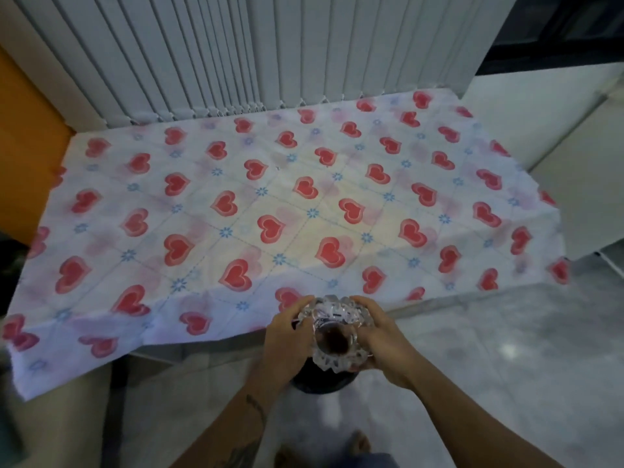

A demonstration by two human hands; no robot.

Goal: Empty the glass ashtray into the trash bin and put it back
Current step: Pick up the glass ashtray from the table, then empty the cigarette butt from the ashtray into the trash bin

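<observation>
The glass ashtray (334, 332), a thick cut-glass bowl with a scalloped rim and a dark patch showing in its middle, is held in both hands just off the table's front edge. My left hand (287, 339) grips its left side and my right hand (381, 342) grips its right side. Directly beneath it stands the dark round trash bin (320, 383) on the floor, mostly hidden by the ashtray and my hands. Whether the ashtray is tilted I cannot tell.
A table (236, 204) under a white cloth with red hearts fills the middle. Vertical blinds (236, 52) hang behind it. An orange wall (23, 146) is at left, a white cabinet (580, 170) at right. The floor (489, 359) is pale tile; my bare feet (358, 444) show below.
</observation>
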